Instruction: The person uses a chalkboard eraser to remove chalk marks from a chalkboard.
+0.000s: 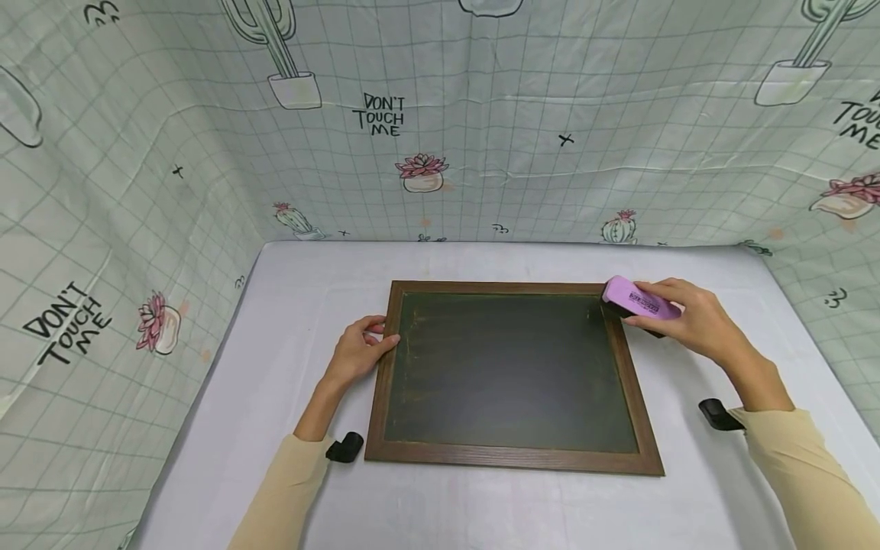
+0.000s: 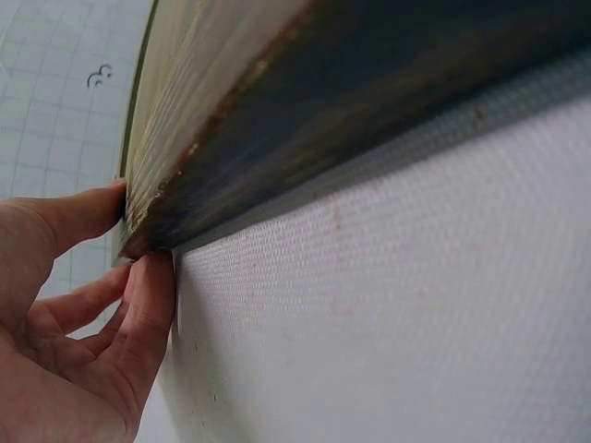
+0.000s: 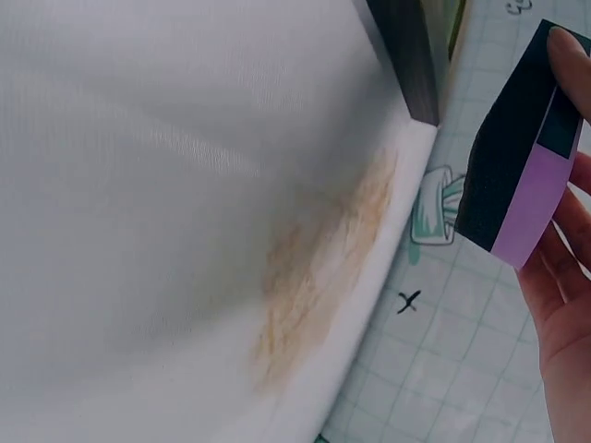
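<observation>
A chalkboard (image 1: pixel 509 374) with a brown wooden frame lies on the white table. At its left side my left hand (image 1: pixel 359 351) pinches the frame between thumb and fingers. The left wrist view shows that grip close up, with the thumb (image 2: pixel 88 214) on one face of the frame edge (image 2: pixel 199 101) and a fingertip against the other. My right hand (image 1: pixel 690 317) holds a purple eraser (image 1: pixel 639 298) over the board's top right corner. Its black felt side (image 3: pixel 506 152) faces away from the palm in the right wrist view, where part of that hand is cut off.
The white table (image 1: pixel 454 508) ends at a patterned cloth backdrop (image 1: pixel 481 137) behind and at both sides. A brownish stain (image 3: pixel 323 277) marks the white surface in the right wrist view. Small black devices (image 1: pixel 345 448) sit at both sleeve cuffs.
</observation>
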The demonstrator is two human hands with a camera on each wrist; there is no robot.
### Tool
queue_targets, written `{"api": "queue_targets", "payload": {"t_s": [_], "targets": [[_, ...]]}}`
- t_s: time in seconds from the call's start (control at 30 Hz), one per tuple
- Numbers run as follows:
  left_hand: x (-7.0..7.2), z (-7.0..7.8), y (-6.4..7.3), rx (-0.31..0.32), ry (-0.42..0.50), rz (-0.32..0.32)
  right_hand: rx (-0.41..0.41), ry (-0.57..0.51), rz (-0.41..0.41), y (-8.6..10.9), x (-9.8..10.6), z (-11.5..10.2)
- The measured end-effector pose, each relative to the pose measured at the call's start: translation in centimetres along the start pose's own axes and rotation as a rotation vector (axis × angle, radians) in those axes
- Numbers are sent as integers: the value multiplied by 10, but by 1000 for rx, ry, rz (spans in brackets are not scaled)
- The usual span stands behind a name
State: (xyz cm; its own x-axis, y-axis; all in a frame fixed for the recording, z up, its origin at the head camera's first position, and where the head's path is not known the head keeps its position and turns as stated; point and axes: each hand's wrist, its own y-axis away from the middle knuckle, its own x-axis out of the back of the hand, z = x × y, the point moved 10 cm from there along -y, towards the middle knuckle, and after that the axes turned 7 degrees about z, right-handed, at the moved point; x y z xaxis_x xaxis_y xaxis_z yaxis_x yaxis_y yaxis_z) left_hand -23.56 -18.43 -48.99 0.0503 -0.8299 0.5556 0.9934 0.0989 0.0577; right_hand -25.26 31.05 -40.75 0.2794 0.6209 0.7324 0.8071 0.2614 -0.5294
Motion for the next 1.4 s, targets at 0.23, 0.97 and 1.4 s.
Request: {"api": "queue_targets", "payload": {"t_s": [0.23, 0.97, 1.4], "targets": [[0, 0, 0, -2, -13, 1, -95, 2, 16, 3, 8, 22], [0, -1, 1, -20, 1, 4, -261, 83, -19, 29, 16, 86], [0, -1, 1, -28, -2, 9, -284, 153, -104, 35, 5, 95]]}}
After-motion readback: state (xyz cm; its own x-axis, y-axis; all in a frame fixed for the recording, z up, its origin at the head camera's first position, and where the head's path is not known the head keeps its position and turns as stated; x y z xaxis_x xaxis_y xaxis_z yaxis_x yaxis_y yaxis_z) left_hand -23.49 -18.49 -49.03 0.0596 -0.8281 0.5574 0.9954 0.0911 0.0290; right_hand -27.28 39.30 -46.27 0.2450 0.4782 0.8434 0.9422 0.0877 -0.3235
